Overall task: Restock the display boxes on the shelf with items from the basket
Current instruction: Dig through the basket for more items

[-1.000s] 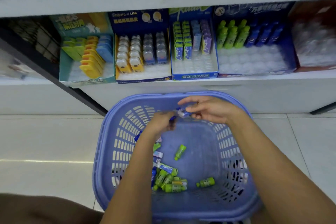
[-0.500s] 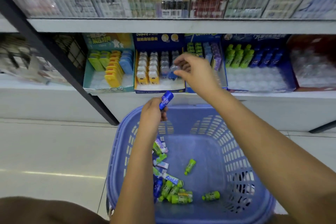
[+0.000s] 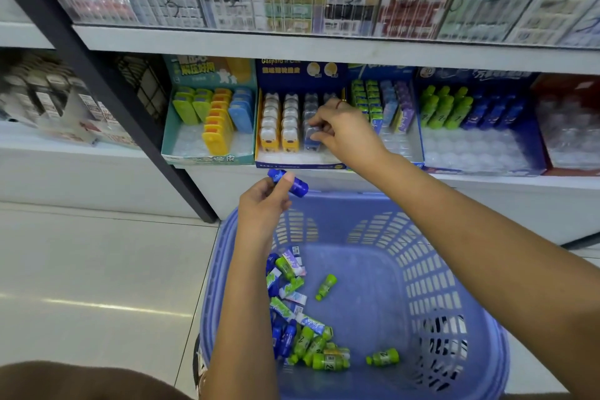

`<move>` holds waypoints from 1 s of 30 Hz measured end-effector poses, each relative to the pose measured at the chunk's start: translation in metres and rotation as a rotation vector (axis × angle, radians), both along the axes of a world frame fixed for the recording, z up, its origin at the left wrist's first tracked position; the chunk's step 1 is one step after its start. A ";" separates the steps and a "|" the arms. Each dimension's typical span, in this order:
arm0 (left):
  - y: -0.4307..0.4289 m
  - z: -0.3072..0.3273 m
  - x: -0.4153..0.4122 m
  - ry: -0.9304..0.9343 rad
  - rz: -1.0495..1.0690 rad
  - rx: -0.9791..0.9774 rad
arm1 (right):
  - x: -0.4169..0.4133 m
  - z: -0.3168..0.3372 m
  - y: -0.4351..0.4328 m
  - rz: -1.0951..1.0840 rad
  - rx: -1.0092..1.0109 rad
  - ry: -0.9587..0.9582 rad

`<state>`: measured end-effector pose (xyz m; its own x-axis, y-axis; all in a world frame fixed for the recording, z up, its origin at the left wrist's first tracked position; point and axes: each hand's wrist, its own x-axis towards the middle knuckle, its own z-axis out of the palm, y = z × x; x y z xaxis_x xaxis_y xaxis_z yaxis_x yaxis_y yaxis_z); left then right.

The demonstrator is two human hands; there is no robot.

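A small blue plastic bottle (image 3: 291, 183) sits pinched in the grip of the left hand (image 3: 264, 204), thumb over its middle, held above the far rim of the lilac slotted plastic basket (image 3: 431, 273) and just below the white shelf edge (image 3: 324, 52); the right hand (image 3: 344, 131) reaches into the navy-and-orange cardboard display box (image 3: 300, 75), its fingertips closed on a small clear-capped blue item (image 3: 311, 136) at the front of the third row, beside rows of orange bear-faced ones (image 3: 280, 127); to the left stands a teal display box (image 3: 207, 153) of green, yellow and blue cases, and to the right a blue display box (image 3: 480, 159) with green and blue bottles upright at its back; in the basket's bottom lie loose green bottles (image 3: 326, 286), blue bottles and small flat packets, heaped by the left wall; the basket rests on pale floor tiles (image 3: 97, 269).
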<state>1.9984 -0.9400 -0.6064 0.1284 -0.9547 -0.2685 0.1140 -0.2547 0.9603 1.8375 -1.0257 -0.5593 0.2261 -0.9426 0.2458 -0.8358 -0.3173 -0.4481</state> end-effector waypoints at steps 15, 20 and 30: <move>0.004 0.011 -0.006 0.232 -0.174 0.011 | 0.008 0.006 -0.002 -0.008 0.041 0.164; 0.006 0.019 -0.012 -0.157 -0.071 -0.156 | -0.003 0.022 0.040 -0.017 0.250 -0.462; 0.015 0.030 -0.045 -0.416 0.002 -0.332 | -0.022 0.027 0.078 -0.094 0.419 -0.839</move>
